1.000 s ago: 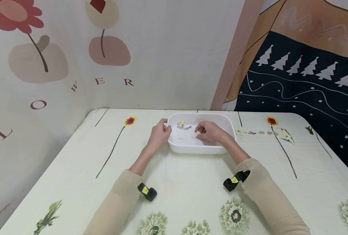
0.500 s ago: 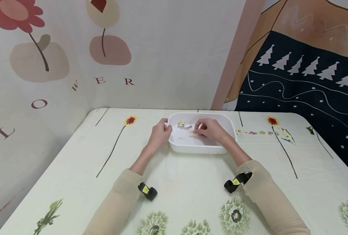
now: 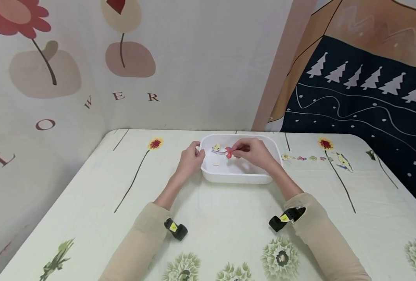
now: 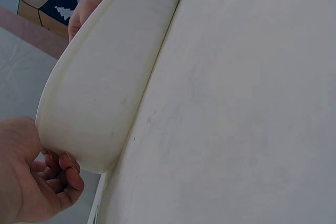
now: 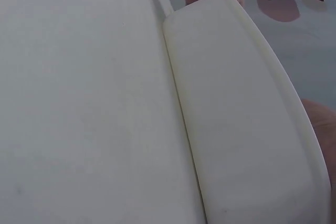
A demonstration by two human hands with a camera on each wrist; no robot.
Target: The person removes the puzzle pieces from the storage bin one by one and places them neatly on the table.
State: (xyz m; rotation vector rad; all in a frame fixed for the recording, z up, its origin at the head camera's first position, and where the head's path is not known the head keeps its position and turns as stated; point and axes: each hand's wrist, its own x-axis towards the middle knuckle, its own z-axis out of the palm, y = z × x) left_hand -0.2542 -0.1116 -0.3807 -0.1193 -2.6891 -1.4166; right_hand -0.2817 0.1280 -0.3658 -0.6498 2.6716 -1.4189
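Observation:
A white plastic tub stands near the table's far edge. My left hand holds its left rim, thumb on the near side; in the left wrist view the curled fingers lie against the tub's end. Over the inside of the tub, my right hand pinches a small flat red piece between thumb and fingertips. A yellow piece, a slim purplish piece and a small pale strip lie on the tub's floor. The tub's wall hides the right fingertips in the right wrist view.
Right of the tub, a row of small coloured shapes runs across the flower-printed tablecloth. A larger yellow and blue shape lies at its end. Patterned cloth hangs behind the table.
The piece in my right hand showed a pale side before and shows red now. That hand has lifted slightly from the tub's floor. My left hand stays on the rim.

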